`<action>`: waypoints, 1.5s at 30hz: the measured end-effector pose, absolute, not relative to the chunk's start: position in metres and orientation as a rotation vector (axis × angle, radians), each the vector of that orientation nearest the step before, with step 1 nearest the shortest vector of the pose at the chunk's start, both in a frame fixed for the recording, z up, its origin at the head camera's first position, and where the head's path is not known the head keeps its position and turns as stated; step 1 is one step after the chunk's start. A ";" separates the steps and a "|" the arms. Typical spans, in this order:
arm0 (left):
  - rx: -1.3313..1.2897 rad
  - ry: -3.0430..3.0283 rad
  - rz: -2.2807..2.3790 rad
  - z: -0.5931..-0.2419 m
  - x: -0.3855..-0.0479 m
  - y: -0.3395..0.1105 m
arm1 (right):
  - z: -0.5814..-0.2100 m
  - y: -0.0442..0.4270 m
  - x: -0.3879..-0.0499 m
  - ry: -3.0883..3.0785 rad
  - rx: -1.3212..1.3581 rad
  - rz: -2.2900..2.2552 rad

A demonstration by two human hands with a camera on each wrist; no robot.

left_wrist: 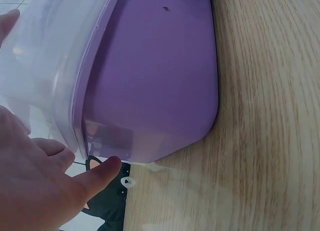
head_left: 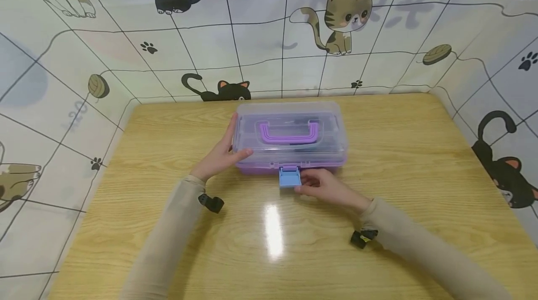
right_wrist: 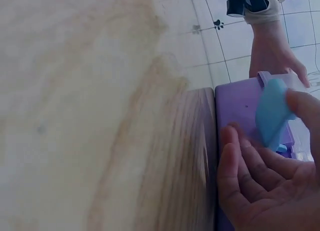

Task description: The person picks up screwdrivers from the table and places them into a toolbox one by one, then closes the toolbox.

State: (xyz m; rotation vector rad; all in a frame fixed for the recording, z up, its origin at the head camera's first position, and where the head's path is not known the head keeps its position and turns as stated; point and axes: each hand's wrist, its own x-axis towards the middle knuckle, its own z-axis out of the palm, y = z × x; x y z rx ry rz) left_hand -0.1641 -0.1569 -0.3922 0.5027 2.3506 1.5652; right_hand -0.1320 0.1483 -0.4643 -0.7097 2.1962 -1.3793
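Note:
A storage box (head_left: 252, 169) with a purple base, a clear lid (head_left: 248, 127) and a purple carrying handle (head_left: 290, 139) sits on the table. Its light blue latch (head_left: 290, 178) is swung outward at the front. My left hand (head_left: 218, 155) rests against the box's left end, thumb lying over the lid's front corner and fingers extended along the side. At the front, my right hand (head_left: 325, 189) holds the latch (right_wrist: 272, 111): the thumb touches its edge and the other fingers are bent beside it. Contents under the lid are too blurred to tell.
The box stands near the back edge of the wooden table (head_left: 399, 150). A white cloth (head_left: 260, 43) printed with cats and grid lines hangs behind and at both sides. Black cameras are strapped to both wrists.

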 end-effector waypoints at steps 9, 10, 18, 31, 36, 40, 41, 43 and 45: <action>0.519 2.359 1.572 -0.393 -0.165 -0.157 | -0.459 0.146 -0.127 2.142 -0.597 -1.560; 0.524 2.362 1.570 -0.393 -0.165 -0.157 | -0.457 0.145 -0.127 2.136 -0.576 -1.583; 0.523 2.359 1.575 -0.393 -0.165 -0.157 | -0.449 0.137 -0.127 2.128 -0.398 -1.654; 0.483 2.379 1.526 -0.390 -0.164 -0.157 | -0.442 0.126 -0.122 2.273 -0.240 -1.623; 0.498 2.389 1.528 -0.390 -0.164 -0.158 | -0.445 0.124 -0.121 2.260 -0.191 -1.587; 0.492 2.397 1.531 -0.398 -0.167 -0.160 | -0.446 0.123 -0.120 2.172 -0.156 -1.612; 0.492 2.402 1.528 -0.403 -0.169 -0.162 | -0.446 0.123 -0.120 2.148 -0.150 -1.623; 0.495 2.412 1.527 -0.412 -0.174 -0.164 | -0.446 0.123 -0.120 2.128 -0.148 -1.630; 0.493 2.422 1.528 -0.422 -0.177 -0.167 | -0.446 0.122 -0.120 2.110 -0.148 -1.639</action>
